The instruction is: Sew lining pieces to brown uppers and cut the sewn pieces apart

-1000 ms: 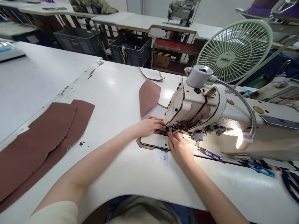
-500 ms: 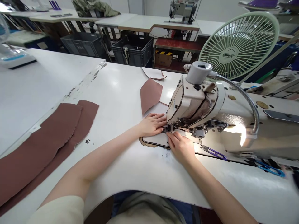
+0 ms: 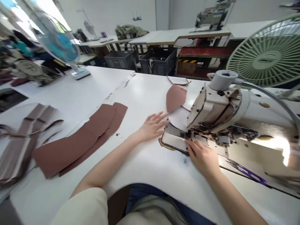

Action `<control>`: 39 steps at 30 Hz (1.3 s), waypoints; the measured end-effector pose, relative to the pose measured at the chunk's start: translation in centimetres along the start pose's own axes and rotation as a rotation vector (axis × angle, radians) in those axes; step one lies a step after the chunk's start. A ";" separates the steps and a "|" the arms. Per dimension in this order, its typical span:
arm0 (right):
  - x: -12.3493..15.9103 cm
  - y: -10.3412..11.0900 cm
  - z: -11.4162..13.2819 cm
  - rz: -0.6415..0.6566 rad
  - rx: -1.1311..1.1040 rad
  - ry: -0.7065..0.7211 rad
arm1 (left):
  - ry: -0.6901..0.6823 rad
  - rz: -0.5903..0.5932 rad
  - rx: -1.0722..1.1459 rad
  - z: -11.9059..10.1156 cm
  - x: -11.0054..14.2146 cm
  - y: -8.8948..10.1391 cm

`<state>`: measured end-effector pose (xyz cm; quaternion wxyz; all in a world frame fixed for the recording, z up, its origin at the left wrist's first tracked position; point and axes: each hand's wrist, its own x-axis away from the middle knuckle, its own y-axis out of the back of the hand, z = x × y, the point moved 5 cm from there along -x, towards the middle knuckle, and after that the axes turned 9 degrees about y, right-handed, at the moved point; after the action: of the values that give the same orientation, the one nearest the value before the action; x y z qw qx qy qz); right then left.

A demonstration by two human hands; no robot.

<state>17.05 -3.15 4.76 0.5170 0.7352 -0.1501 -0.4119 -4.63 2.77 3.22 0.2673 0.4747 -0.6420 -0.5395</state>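
Observation:
My left hand (image 3: 153,127) is open, fingers spread, just left of the sewing machine's (image 3: 214,107) bed and beside a pale-backed panel (image 3: 178,118). Touching that panel from behind is a brown leather-like piece (image 3: 176,97). My right hand (image 3: 203,156) rests on the bed at the presser foot, its fingers bent and held together. What lies under those fingertips is hidden. Purple-handled thread snips (image 3: 250,174) lie to the right of this hand. Two long curved brown panels (image 3: 77,142) overlap on the table at the left.
A bundle of striped brown strips (image 3: 25,143) lies at far left. A green fan (image 3: 267,59) stands behind the machine, and a blue-and-white fan (image 3: 62,47) at back left. Grey crates (image 3: 159,61) sit below the far tables.
The view has swung left, bringing the strips and blue fan in. My left hand has come away from the presser foot to the left, fingers spreading. My right hand stays at the foot.

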 end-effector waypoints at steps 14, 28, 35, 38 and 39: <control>0.2 -0.7 0.1 0.027 -0.128 0.070 | 1.501 0.290 -0.205 22.8 29.8 9.1; 0.2 -0.4 0.2 0.025 -0.166 0.075 | 1.500 0.369 -0.319 19.6 25.6 10.3; 0.3 -0.7 -0.1 0.048 -0.206 0.050 | 1.284 0.224 -0.486 16.5 20.7 14.9; 0.4 -0.8 -0.1 0.098 -0.239 0.006 | 1.052 0.021 -0.586 12.1 16.4 18.1; 0.3 -0.8 0.1 0.120 -0.270 -0.010 | 0.968 -0.010 -0.597 10.3 14.9 18.5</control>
<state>17.05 -3.08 3.91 0.6341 0.6468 -0.1397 -0.4001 -25.45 -6.74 15.38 0.6511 0.5748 -0.2636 -0.4197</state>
